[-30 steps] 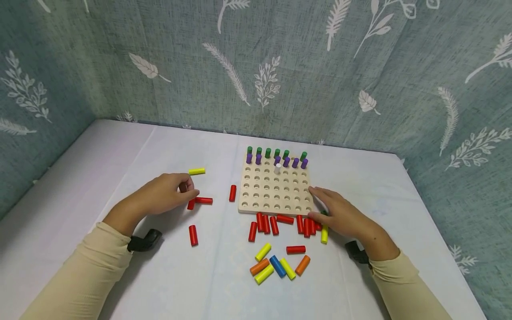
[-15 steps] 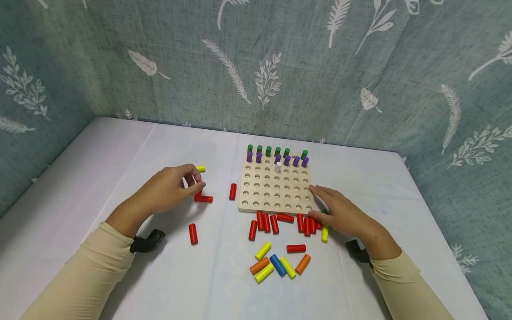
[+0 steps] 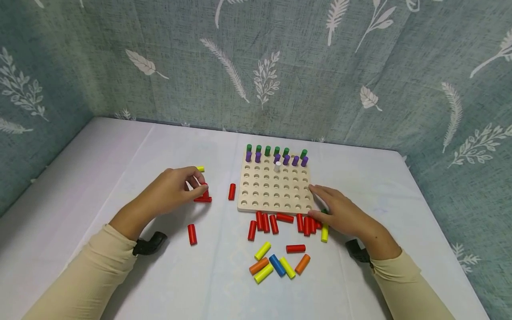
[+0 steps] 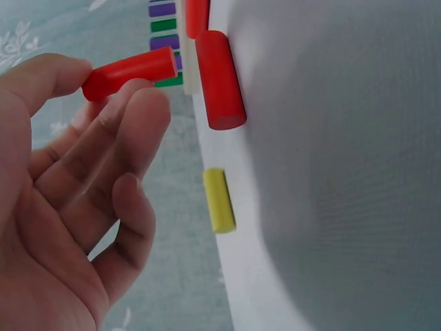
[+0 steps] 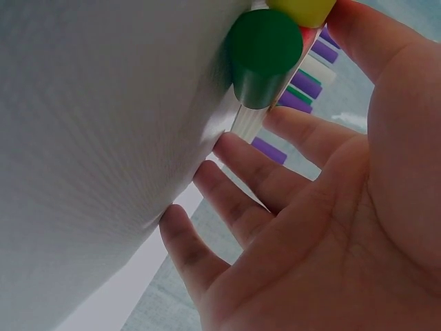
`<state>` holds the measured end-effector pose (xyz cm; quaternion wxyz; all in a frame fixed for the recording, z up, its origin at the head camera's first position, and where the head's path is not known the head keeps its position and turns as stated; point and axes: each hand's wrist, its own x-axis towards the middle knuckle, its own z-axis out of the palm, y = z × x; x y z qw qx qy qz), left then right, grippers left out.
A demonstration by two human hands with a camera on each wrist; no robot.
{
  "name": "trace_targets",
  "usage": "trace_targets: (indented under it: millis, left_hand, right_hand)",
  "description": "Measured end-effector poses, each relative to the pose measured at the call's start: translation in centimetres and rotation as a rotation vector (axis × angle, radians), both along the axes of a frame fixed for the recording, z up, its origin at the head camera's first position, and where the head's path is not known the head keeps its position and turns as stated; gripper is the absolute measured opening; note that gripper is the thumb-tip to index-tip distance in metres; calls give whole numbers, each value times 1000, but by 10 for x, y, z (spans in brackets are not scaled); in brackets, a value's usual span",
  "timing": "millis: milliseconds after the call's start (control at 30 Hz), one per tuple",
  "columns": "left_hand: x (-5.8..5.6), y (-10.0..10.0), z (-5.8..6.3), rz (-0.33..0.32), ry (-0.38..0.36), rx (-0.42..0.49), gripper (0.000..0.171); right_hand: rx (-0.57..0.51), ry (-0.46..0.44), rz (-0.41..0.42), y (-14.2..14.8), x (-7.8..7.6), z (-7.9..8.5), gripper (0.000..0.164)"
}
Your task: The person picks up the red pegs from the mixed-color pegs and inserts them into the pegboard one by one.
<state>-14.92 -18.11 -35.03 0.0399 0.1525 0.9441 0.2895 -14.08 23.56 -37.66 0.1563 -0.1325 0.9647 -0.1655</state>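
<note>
My left hand pinches a red peg between thumb and fingertips, raised off the table left of the pegboard. Just under it another red peg lies flat, and a yellow peg lies behind the hand. My right hand has its fingers spread, index fingertip at the right edge of the wooden pegboard and thumb by its near right corner. Close by its palm are a green peg and a yellow peg. Green, purple and one white peg stand in the board's far rows.
Several red pegs lie along the board's near edge. Nearer to me are loose yellow, orange and blue pegs. Single red pegs lie left of the board. A patterned cloth hangs behind the white table.
My left hand has moved a little right and taken up a red peg that lay beside the flat one. The right hand has stayed in place.
</note>
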Motion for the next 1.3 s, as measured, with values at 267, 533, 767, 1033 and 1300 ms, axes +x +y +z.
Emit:
trace_targets:
  millis: [267,533,767,1033,1300]
  left_hand:
    - [2,4,-1,-6,23,17,11]
    - [2,11,-4,-75,22,63,11]
    - [0,24,0,-85,55,29,13]
    - [-9,45,14,-123,65,-24,14]
    - [-12,54,15,-120,77,-55,15]
  right_hand:
    - [0,7,8,1,1,0,82]
    - [-6,-1,0,2,3,1,82]
    - [-11,6,5,1,3,2,82]
    - [-7,10,2,2,6,0,82]
    - [-7,9,0,-1,3,2,82]
